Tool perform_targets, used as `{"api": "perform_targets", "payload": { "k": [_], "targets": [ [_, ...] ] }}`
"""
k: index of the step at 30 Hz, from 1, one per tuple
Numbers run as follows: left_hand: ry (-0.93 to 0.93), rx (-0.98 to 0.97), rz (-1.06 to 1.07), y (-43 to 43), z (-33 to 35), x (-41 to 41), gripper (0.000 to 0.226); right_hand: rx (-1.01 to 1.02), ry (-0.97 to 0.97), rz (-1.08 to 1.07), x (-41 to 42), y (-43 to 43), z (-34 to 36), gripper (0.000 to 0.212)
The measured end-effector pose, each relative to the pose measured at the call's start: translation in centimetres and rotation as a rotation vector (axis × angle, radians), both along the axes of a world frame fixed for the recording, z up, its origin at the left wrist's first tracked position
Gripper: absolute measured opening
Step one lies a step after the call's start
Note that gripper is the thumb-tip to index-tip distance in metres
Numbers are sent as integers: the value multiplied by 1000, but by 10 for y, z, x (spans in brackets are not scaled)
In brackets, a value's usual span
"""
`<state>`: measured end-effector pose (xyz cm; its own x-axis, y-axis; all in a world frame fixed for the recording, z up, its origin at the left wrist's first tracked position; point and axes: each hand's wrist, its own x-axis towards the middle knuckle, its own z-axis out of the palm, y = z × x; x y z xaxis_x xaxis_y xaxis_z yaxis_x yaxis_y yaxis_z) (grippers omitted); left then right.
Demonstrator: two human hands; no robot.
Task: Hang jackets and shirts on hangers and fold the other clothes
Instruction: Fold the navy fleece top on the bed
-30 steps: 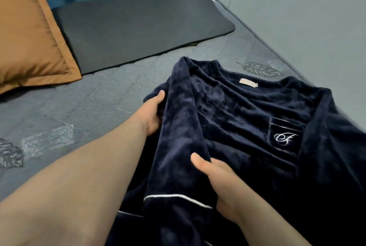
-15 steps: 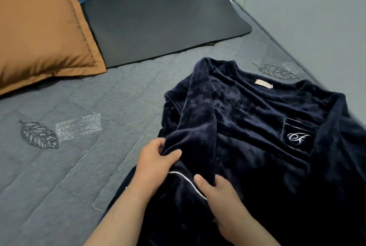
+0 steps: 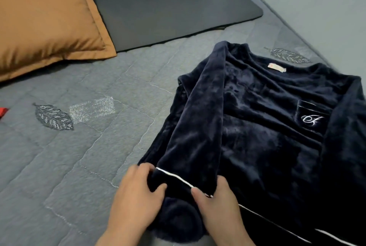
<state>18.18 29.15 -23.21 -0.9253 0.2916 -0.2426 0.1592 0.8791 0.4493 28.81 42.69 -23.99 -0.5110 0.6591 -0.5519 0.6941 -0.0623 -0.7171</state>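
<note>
Far left, red scrap (image 3: 3, 112) at quilt (image 3: 83, 166) edge; orange pillow (image 3: 45, 19) beyond; dark mat (image 3: 174, 8) at head of bed. Centre-right, navy top (image 3: 267, 126) lying flat on quilt, sleeve (image 3: 194, 119) folded inward along body. Left hand (image 3: 136, 196) pinching cuff (image 3: 170, 182), thumb on top; right hand (image 3: 215, 204) gripping cuff's other side. Step judged: folding, sleeve being laid. Next likely: flatten sleeve, match the opposite one.

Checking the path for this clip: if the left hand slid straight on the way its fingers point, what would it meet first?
Probably the folded navy sleeve that the left hand already grips at the cuff; its fingers point up and right into that fabric. Depth is unclear.
</note>
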Motion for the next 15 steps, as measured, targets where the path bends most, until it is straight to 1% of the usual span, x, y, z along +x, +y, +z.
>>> {"api": "perform_targets", "payload": {
  "k": [1, 2, 3, 4, 5, 6, 8, 9, 11, 12, 13, 14, 15],
  "targets": [
    [84, -52, 12, -2, -2, -2, 43, 230, -59, 117, 3, 1, 2, 62],
    [85, -65, 41, -4, -4, -6, 54, 463, -71, 222, 7, 1, 3, 76],
    [9, -33, 76, -2, -2, -10, 59, 642, -38, 344, 12, 0, -3, 77],
    [-101, 21, 88, 0, 1, -15, 56, 720, -2, 467, 16, -2, -12, 70],
    [-220, 68, 75, 3, 4, -20, 49, 724, -8, 552, 20, -4, -18, 61],
    [-329, 106, 55, 4, 4, -22, 43, 705, -29, 592, 23, -4, -23, 54],
    [-479, 209, 57, 1, 3, -25, 35, 650, -81, 612, 23, -3, -25, 48],
    [-511, 253, 59, -2, 3, -26, 34, 697, -87, 580, 18, -4, -19, 44],
    [-487, 337, 33, -8, 9, -22, 39, 815, -38, 487, 6, -11, -1, 37],
    [-453, 387, 12, -10, 14, -16, 45, 759, 41, 407, -4, -14, 11, 37],
    [-416, 419, -10, -10, 17, -6, 53, 604, 111, 313, -14, -15, 24, 37],
    [-382, 435, -36, -10, 20, 8, 61, 340, 146, 231, -26, -14, 34, 37],
    [-352, 431, -67, -9, 22, 23, 68, 97, 141, 169, -36, -12, 38, 42]
  ]
}}
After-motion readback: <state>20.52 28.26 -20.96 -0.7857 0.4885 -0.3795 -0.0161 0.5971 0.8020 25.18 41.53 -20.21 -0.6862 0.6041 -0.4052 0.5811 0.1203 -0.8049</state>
